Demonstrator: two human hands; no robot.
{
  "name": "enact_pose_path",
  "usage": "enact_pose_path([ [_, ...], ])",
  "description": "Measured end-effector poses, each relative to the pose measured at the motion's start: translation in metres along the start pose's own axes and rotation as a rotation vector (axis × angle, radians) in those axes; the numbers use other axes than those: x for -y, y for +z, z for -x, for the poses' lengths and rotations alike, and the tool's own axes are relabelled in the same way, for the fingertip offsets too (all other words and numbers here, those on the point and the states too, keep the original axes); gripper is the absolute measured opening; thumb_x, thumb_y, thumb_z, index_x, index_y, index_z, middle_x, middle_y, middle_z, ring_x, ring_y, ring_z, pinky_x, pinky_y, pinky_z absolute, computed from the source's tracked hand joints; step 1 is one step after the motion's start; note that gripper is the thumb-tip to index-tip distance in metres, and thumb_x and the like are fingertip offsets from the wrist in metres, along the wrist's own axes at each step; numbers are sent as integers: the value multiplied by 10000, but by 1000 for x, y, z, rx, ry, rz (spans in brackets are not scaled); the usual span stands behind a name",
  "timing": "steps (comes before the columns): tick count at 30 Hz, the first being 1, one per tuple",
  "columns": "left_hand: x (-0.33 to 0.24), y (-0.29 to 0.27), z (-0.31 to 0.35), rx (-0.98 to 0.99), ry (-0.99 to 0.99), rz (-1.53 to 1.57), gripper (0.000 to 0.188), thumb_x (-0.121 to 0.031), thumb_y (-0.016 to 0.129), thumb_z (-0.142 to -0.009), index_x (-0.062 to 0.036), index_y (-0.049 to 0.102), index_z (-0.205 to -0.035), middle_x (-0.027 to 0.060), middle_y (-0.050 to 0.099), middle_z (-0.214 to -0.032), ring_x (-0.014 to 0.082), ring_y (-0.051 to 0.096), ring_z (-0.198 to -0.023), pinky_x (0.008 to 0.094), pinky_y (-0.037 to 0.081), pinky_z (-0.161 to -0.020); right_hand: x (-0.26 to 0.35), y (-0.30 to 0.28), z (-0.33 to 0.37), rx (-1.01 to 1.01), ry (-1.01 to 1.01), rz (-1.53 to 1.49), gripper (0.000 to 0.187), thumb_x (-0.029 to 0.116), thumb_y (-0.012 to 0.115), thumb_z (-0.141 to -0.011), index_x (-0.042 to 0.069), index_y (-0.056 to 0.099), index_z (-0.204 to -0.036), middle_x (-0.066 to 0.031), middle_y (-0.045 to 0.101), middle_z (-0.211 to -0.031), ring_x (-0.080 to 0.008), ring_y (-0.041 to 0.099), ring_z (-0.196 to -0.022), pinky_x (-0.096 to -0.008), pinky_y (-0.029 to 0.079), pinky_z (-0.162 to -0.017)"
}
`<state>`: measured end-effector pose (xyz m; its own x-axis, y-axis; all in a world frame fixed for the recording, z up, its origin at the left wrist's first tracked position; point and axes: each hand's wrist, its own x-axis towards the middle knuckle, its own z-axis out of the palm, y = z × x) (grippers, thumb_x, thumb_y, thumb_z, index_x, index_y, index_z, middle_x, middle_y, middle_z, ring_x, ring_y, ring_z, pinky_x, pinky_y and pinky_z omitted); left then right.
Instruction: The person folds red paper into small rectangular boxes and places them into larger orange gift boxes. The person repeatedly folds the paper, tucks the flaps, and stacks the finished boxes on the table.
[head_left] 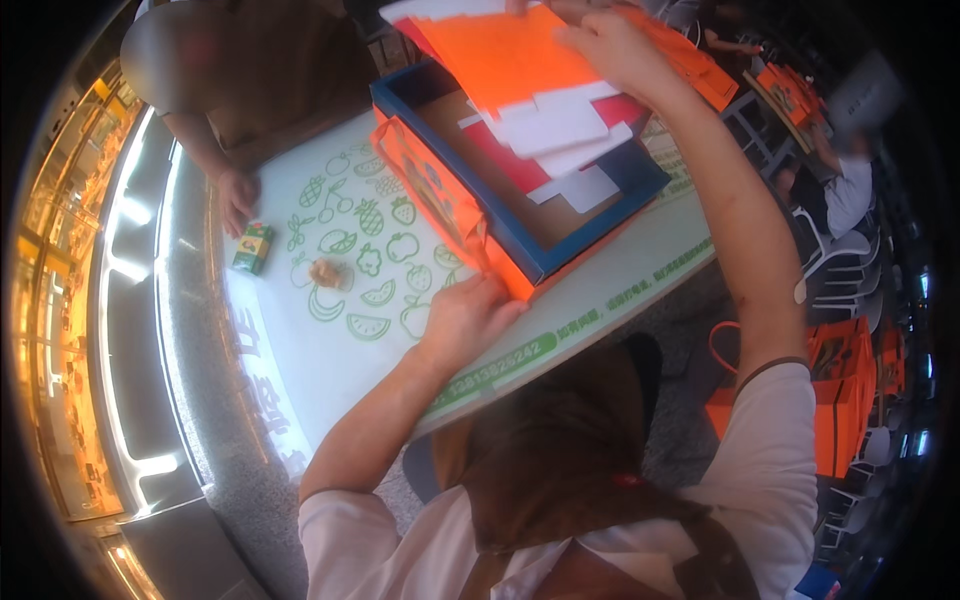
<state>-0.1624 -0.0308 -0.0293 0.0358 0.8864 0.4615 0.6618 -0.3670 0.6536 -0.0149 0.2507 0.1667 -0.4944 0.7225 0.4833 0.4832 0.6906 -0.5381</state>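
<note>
A box with a dark blue rim (520, 240) lies open on the table, and its side facing left is orange with an orange ribbon strap (472, 235). My left hand (465, 320) is closed at the box's near corner, its fingertips against the orange side. My right hand (620, 55) grips a stack of orange and white card pieces (535, 70) above the far end of the box. Red and white pieces hang below the stack and partly cover the brown inside of the box (555, 222).
The table (390, 330) has green fruit drawings. A small green carton (252, 248) and a crumpled brown bit (325, 272) lie on it. Across it, another person's hand (237, 200) rests near the carton. Orange bags (835, 390) stand to the right; a lit display case (75, 300) is left.
</note>
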Motion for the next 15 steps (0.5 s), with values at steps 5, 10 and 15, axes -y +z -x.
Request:
enact_pose_path([
  [5,0,1,0,32,-25,-3,211,-213,781,-853,-35,670,-836,147,638,-784,342,650,-692,414,522,-628,-20,-5,-5,182,273,-453,738,669,567,-930,48,585,-1329,-249,656,-1253,-319,647,-1159,-452,497,-968],
  [10,0,3,-1,12,-25,4,269,-306,770,-849,-62,666,-807,134,649,-791,367,655,-720,447,539,-637,-22,10,34,307,310,-74,554,457,651,-951,-40,620,-1194,-147,686,-1096,-206,705,-868,-331,576,-716],
  [15,4,6,0,7,-7,8,246,-277,766,-858,-56,666,-817,132,652,-805,353,657,-733,434,539,-654,6,39,59,711,133,528,760,553,713,-847,-54,581,-1286,-260,665,-1202,-358,682,-1072,-418,545,-919],
])
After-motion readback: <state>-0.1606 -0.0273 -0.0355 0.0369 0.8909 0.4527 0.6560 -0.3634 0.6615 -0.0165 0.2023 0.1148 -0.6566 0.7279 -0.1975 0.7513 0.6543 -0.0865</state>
